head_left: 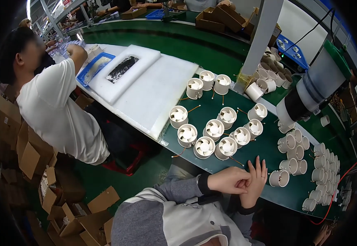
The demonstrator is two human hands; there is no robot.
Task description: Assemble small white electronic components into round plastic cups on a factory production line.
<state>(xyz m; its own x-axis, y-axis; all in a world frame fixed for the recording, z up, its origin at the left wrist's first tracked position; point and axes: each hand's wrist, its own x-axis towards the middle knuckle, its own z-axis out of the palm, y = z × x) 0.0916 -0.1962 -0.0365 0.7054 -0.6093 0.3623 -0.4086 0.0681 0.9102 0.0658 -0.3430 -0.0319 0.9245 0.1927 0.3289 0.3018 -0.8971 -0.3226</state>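
Observation:
At the near edge of the green table, my left hand [230, 181] is closed, its curled fingers resting against the wrist side of my right hand. Whether anything small is between them is hidden. My right hand [257, 179] has its fingers stretched up, holding nothing. Just beyond both hands stands a group of white round fans [227, 147] with blades in cylindrical housings and thin wires trailing. Closest on the right is a white open cylinder [279, 178] lying tilted, with more white cylinders [296, 152] behind it.
Rows of white cylinders [320, 174] stand at the far right near a red cable [347, 174]. A white foam slab [168, 88] and blue tray [89, 80] lie left. A grey post [263, 39] rises behind the fans. A co-worker [59, 102] sits left, beside cardboard boxes [78, 217].

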